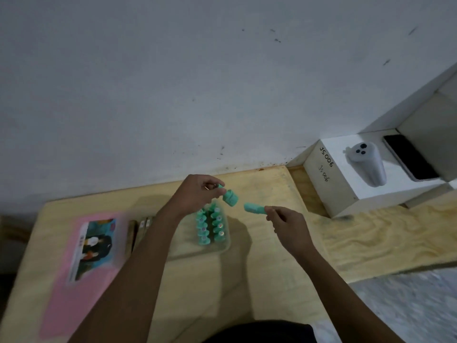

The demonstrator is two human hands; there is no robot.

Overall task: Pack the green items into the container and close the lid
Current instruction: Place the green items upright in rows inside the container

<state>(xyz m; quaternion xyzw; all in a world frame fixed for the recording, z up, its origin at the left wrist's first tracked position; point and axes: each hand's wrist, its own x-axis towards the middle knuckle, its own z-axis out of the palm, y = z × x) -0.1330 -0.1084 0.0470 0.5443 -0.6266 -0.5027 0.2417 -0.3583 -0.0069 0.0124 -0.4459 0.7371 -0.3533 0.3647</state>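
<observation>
Above the clear plastic container with two rows of green items, left hand fingers pinch a small ribbed green piece; right hand fingers pinch another green piece, seemingly ready for packing

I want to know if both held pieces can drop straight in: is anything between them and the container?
Nothing visible blocks them. The left hand and right hand each hold a green item above the open container; its two rows look nearly full.
</observation>
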